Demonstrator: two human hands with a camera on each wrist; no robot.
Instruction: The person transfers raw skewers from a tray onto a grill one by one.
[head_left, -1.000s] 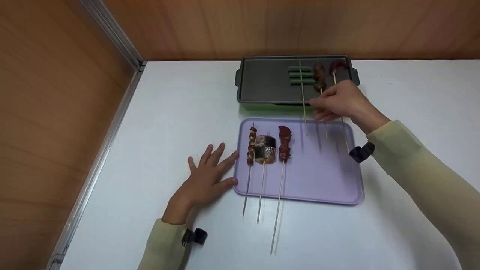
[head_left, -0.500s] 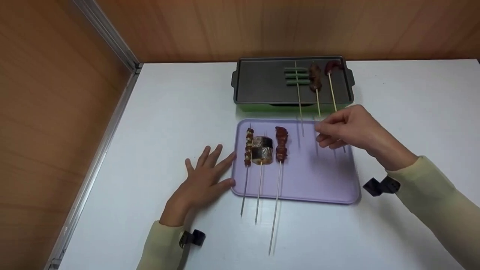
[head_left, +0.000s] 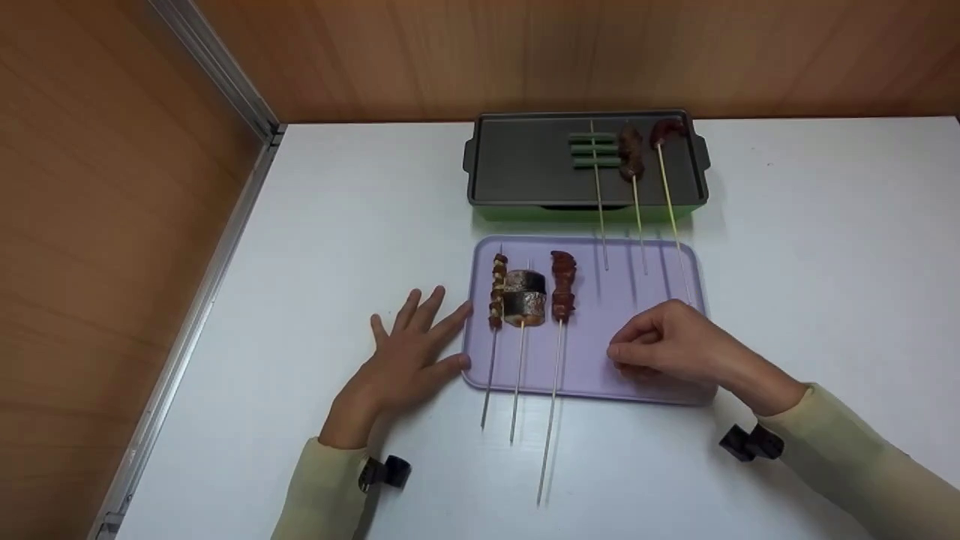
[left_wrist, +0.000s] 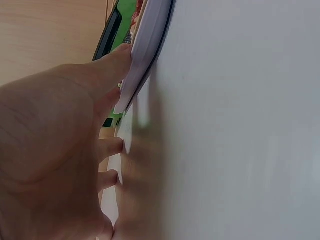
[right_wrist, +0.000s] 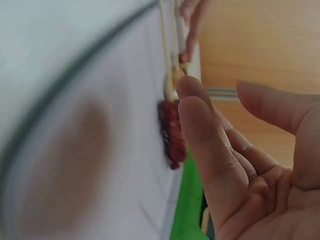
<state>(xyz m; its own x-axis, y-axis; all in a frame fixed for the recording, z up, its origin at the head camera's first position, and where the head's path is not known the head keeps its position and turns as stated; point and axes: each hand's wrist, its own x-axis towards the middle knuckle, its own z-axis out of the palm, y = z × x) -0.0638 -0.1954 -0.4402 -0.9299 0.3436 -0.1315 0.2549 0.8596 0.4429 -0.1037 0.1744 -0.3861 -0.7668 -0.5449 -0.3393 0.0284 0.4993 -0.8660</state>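
Note:
My left hand (head_left: pixel 409 364) lies with fingers spread on the white table, its thumb and index fingertip at the left rim of the lilac tray (head_left: pixel 645 382). Over the tray's right part hovers my right hand (head_left: pixel 667 345), nothing in it; the right wrist view shows a gap between thumb and loosely bent fingers. Three skewers lie on the tray: a thin one with small mixed chunks (head_left: pixel 498 292), one with dark-skinned fish-like slices (head_left: pixel 525 300), and a red meat skewer (head_left: pixel 564 289). The meat skewer (right_wrist: pixel 173 135) also appears beyond my right fingertips in the right wrist view.
Behind the tray stands a dark griddle (head_left: pixel 525 169) with a green base. On its right side lie a green vegetable skewer (head_left: pixel 596 150), a brown meat skewer (head_left: pixel 631 154) and a dark red curled skewer (head_left: pixel 666 133), sticks overhanging the tray. Wooden panels (head_left: pixel 525 60) rise behind.
My right hand has let go of the brown skewer's stick at the griddle and come back toward me, over the tray's lower right. My left hand has stayed put.

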